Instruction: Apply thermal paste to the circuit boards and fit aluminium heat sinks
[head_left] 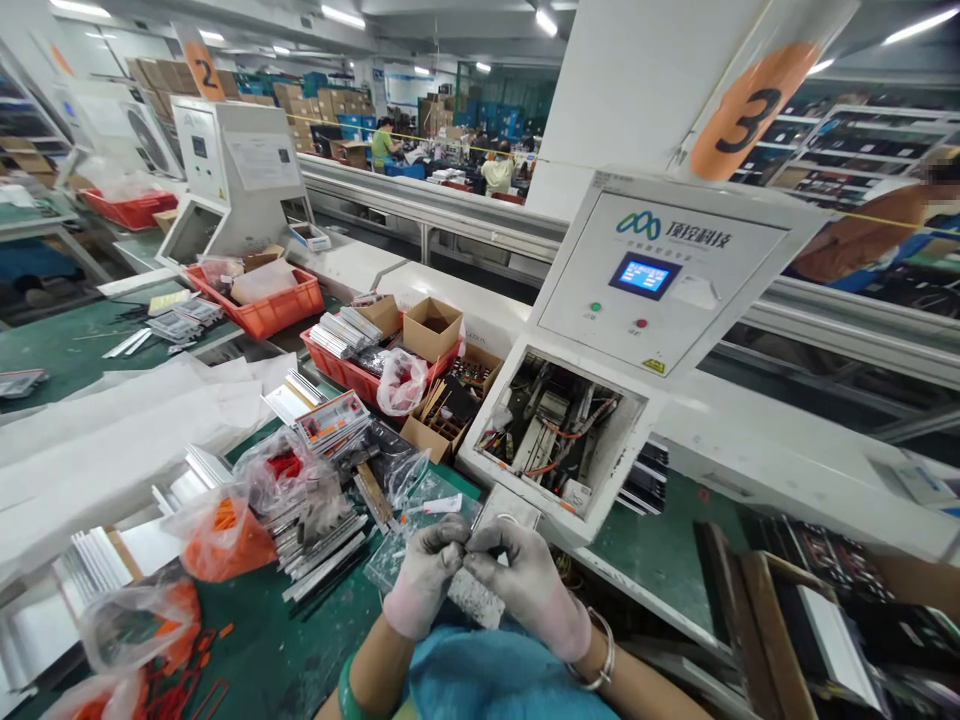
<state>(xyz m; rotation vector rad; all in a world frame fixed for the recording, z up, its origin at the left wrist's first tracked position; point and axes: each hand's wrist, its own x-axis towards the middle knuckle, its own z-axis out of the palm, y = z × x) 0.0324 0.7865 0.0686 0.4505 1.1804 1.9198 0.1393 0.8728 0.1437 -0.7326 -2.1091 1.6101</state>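
Both my hands wear pale gloves and meet just in front of me. My left hand (426,572) and my right hand (525,580) pinch together at their fingertips on a small item too tiny to name. Under them lies a grey speckled pad (476,598) and a clear plastic bag (409,545). Straight ahead stands a white machine (660,290) with a blue screen and an open hatch (559,430) full of wires. A bracelet sits on my right wrist.
Left of my hands lie stacks of metal strips (319,545) and bags of orange parts (225,535) on the green mat. Red trays (266,310) and cardboard boxes (431,328) stand behind. A conveyor runs across the back; other people work in the distance and at the right.
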